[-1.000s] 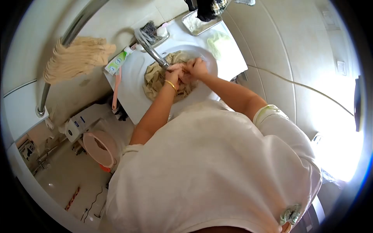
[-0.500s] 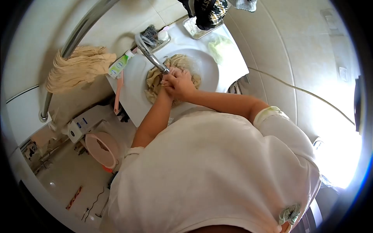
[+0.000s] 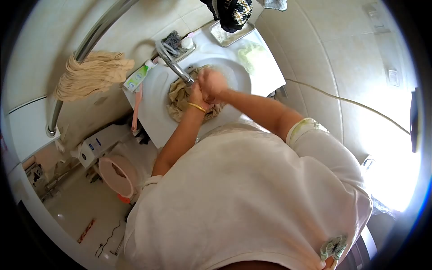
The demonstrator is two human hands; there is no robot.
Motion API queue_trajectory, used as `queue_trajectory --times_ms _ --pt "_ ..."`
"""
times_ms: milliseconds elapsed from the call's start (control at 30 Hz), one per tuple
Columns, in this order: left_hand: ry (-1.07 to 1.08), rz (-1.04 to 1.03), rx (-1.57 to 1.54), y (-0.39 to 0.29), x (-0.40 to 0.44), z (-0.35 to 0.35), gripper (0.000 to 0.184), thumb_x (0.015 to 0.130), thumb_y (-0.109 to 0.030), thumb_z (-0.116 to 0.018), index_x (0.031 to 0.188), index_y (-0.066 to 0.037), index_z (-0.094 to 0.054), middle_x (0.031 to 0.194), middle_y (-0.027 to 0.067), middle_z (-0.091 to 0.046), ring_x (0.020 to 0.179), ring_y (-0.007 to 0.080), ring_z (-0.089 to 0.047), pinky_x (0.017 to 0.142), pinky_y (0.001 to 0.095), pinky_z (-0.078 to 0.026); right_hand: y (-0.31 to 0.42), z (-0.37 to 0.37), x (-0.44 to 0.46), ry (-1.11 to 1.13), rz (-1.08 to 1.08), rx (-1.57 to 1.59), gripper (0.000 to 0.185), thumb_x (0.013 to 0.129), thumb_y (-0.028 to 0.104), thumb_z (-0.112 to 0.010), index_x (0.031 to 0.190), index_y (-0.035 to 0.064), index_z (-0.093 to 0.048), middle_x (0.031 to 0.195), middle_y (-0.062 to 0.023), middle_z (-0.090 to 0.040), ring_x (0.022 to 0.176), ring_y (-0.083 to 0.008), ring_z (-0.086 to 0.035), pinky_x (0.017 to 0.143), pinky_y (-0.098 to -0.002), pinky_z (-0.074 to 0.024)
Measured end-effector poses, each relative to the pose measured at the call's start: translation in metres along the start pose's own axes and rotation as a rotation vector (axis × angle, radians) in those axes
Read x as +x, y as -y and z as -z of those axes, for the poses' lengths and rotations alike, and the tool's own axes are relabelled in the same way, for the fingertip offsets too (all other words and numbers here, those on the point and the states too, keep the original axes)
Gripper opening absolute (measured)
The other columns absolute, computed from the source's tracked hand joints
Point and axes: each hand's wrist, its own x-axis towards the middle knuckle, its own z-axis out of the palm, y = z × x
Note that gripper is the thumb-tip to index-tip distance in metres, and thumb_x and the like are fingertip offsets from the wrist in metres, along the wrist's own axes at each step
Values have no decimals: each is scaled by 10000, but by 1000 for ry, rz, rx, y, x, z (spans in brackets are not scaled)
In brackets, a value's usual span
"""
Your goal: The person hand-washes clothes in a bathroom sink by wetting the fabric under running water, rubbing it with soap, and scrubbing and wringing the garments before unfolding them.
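A wet beige cloth (image 3: 178, 100) lies bunched in the white washbasin (image 3: 243, 80), below the chrome faucet (image 3: 173, 64). My left hand (image 3: 198, 95), with a gold bracelet on its wrist, is closed over the cloth beside the faucet's spout; what its fingers grip is hidden. Just above and to the right of it is my right hand (image 3: 213, 83), blurred by motion, its fingers too smeared to read. The two hands are close together, and the right one partly covers what lies between them.
A green and white tube (image 3: 139, 75) and a pink-handled brush (image 3: 137, 108) lie at the counter's left edge. A metal tray (image 3: 231, 33) stands at the back. Beige fabric (image 3: 92, 76) hangs on a rail at left. A pink basin (image 3: 118, 176) is below.
My right hand first came over my left hand and wrist, then lifted off them, uncovering the bracelet. The left hand stays low over the cloth. The view has shifted slightly.
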Motion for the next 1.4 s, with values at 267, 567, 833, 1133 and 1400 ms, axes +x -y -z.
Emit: queue_trajectory --times_ms 267,567,833,1133,1400 --pt "-110 -22 12 4 51 62 425 924 -347 -363 1192 -24 -430 1199 135 -491 1056 272 -516 876 433 -440 -100 -35 14 -72 -124 3 418 763 305 -569 967 -59 -556 902 -229 -607 882 -392 -570 791 -422 -446" --pt "80 -3 -100 -8 46 71 272 882 -317 -423 986 -110 -565 1058 61 -562 984 245 -514 916 407 -376 6 -2 -28 49 94 147 256 749 208 -553 955 60 -582 838 -190 -620 799 -334 -600 720 -419 -473" --pt "40 -33 -17 -2 32 47 285 866 -345 -417 1034 -145 -531 1028 46 -575 976 235 -531 787 417 -466 -4 -3 12 -69 -76 59 307 816 338 -497 887 46 -562 809 -209 -603 754 -371 -575 689 -438 -454" --pt "-80 88 -20 -14 -20 -20 315 888 -383 -395 1026 -138 -538 1073 46 -558 1011 259 -520 852 415 -443 10 -3 -14 9 159 -94 368 778 339 -522 959 23 -566 899 -233 -581 857 -378 -557 767 -419 -443" --pt "-103 -6 31 7 54 63 379 926 -340 -378 1150 -50 -477 1162 110 -511 1038 261 -513 876 418 -435 -59 5 -9 2 -112 46 410 792 337 -544 1013 -8 -549 981 -218 -589 927 -371 -551 788 -406 -447"
